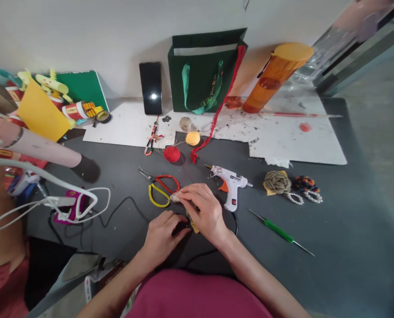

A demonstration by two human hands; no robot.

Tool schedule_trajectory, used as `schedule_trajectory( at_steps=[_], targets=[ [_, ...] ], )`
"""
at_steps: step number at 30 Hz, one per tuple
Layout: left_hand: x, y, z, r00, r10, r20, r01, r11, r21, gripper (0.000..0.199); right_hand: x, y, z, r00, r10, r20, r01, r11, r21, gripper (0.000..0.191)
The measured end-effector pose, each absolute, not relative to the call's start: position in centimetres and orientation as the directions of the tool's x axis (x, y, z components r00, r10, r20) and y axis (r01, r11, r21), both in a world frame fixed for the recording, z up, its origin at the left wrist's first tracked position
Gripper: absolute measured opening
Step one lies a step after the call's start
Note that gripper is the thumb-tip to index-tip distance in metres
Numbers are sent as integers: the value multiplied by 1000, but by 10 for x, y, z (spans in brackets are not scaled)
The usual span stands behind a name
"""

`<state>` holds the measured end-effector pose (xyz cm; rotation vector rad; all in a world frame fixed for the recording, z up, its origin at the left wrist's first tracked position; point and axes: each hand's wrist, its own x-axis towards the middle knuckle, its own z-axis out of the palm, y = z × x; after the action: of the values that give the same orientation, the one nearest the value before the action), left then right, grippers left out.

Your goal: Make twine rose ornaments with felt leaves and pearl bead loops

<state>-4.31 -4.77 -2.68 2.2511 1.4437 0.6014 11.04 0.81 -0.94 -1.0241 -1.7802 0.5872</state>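
My right hand [203,207] pinches a small whitish beaded piece [175,197] between thumb and fingers, beside the scissors. Beneath its palm shows part of a yellow and dark item [194,226], mostly hidden. My left hand [166,234] is curled, its fingertips closed at the left edge of that item. Scissors [160,190] with red and yellow handles lie just beyond my hands. A white glue gun [229,183] rests to the right of my right hand. A red yarn ball [172,153] and a yellow yarn ball [193,138] sit farther back.
Right on the grey table [332,229] are a green-handled hook [278,230] and a knitted flower [278,182] with pearls. A green bag [200,75], black phone [151,88] and orange bottle [276,79] stand behind. A lamp [51,143] and cables are left, near a person [5,229].
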Motion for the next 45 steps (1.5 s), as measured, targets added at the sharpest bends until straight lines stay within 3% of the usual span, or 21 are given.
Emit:
schedule_trajectory(
  at_steps=[5,8,12,15,26,34,37,38,40,42,43,45],
  targets=[
    [-39,-46,-37,391,886,248,746,-463,479,21,111,8,-8,-182,842,507,381,536,-754,13],
    [-41,-47,-34,347,893,285,718,-449,532,21,111,8,-8,-176,841,512,382,538,-751,14],
    [-48,-37,-17,12,945,327,663,-252,705,12,111,8,-7,-174,843,510,378,535,-755,14],
    [-50,-23,-8,-191,902,387,624,-192,758,8,111,8,-7,-179,842,510,371,537,-757,13],
    [-51,-9,-14,25,847,531,676,-406,615,3,111,8,-6,-178,840,512,376,539,-754,13],
    [-62,-4,-20,240,712,660,771,-553,316,13,111,9,-8,-179,848,499,379,528,-760,14],
    [-60,-6,-20,250,714,654,772,-555,311,15,111,9,-7,-181,847,499,380,529,-759,13],
    [-58,-7,-19,212,742,636,758,-535,373,15,111,9,-7,-181,847,499,381,528,-759,13],
    [-54,-9,-16,32,858,513,664,-402,631,15,111,9,-7,-181,849,496,382,526,-760,13],
    [-52,-9,-13,-181,959,216,366,-138,920,17,111,9,-6,-183,851,493,379,523,-763,13],
    [-52,-9,-11,-227,973,26,158,10,987,17,111,9,-6,-183,851,492,378,523,-764,13],
    [-54,-8,-8,-189,942,-276,-203,238,950,17,111,9,-6,-182,849,495,378,525,-763,13]
  ],
)
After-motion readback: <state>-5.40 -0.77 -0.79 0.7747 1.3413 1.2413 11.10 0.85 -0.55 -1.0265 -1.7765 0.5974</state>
